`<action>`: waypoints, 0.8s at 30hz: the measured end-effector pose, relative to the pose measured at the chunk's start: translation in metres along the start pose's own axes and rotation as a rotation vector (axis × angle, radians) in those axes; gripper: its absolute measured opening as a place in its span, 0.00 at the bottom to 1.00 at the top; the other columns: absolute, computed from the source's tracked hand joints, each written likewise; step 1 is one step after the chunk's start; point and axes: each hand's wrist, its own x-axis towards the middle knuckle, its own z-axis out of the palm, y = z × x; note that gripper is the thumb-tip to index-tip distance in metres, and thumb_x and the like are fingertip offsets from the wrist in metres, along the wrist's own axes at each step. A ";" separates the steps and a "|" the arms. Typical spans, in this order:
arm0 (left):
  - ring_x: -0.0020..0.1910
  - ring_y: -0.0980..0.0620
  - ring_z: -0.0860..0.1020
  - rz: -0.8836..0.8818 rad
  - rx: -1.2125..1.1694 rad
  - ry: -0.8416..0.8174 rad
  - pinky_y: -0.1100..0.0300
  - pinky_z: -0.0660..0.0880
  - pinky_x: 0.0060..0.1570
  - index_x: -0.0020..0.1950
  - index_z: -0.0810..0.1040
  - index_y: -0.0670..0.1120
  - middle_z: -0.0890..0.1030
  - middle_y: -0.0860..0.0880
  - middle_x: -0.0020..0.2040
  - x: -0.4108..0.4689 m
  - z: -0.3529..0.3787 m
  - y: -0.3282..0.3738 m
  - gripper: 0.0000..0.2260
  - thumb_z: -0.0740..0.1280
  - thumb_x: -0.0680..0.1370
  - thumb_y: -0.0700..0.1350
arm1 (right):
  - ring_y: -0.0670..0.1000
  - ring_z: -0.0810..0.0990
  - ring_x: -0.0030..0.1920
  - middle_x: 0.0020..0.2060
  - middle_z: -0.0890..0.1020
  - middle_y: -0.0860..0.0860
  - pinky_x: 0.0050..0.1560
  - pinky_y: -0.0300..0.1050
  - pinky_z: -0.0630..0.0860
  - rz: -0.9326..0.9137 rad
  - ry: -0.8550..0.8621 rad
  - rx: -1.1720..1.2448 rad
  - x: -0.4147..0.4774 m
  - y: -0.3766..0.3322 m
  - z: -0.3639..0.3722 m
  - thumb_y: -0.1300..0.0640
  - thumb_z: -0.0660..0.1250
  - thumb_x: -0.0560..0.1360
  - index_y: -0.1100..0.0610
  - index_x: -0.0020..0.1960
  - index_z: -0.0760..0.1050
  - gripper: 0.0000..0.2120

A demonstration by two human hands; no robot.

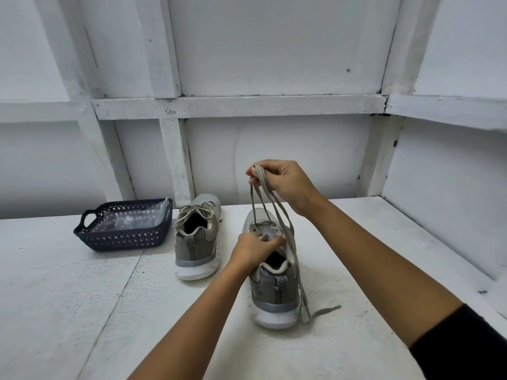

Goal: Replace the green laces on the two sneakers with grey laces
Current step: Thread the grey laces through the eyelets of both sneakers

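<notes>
No legible text, label, brand, number or sign. Right sneaker and left sneaker beside basket: heel tabs show chevron pattern only.

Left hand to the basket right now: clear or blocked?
Probably yes, once it lets go of the near sneaker. The laced sneaker stands between the left hand and the basket, but it is low and the basket is open on top, so reaching over looks feasible.

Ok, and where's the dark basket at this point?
In the head view, the dark basket sits on the left of the white table near the back wall, right beside the laced sneaker, with clear plastic inside.
</notes>
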 end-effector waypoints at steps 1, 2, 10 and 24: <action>0.61 0.45 0.73 0.004 0.006 -0.003 0.48 0.71 0.55 0.55 0.70 0.27 0.72 0.35 0.62 0.000 0.000 0.000 0.31 0.68 0.74 0.57 | 0.40 0.80 0.35 0.33 0.80 0.50 0.44 0.33 0.77 0.001 -0.002 -0.004 -0.001 0.000 0.000 0.65 0.64 0.77 0.62 0.46 0.80 0.05; 0.62 0.44 0.72 0.009 0.009 -0.011 0.48 0.71 0.55 0.56 0.70 0.27 0.72 0.35 0.63 0.000 -0.001 -0.001 0.32 0.68 0.74 0.57 | 0.40 0.80 0.35 0.33 0.80 0.50 0.43 0.32 0.76 0.006 -0.006 -0.009 -0.002 -0.001 0.000 0.65 0.64 0.77 0.62 0.47 0.80 0.05; 0.49 0.56 0.75 0.214 -0.391 0.207 0.54 0.73 0.56 0.52 0.79 0.47 0.78 0.43 0.57 -0.008 -0.013 0.015 0.20 0.56 0.79 0.60 | 0.45 0.81 0.42 0.38 0.82 0.46 0.51 0.37 0.77 0.000 -0.010 -0.236 0.001 -0.006 -0.016 0.64 0.65 0.76 0.59 0.49 0.81 0.07; 0.26 0.50 0.75 0.286 -0.625 -0.368 0.61 0.75 0.32 0.39 0.67 0.41 0.71 0.48 0.26 -0.039 -0.081 0.001 0.08 0.61 0.78 0.40 | 0.38 0.74 0.29 0.36 0.78 0.53 0.28 0.24 0.66 0.092 0.075 -0.253 0.000 -0.012 -0.030 0.65 0.60 0.78 0.65 0.53 0.79 0.09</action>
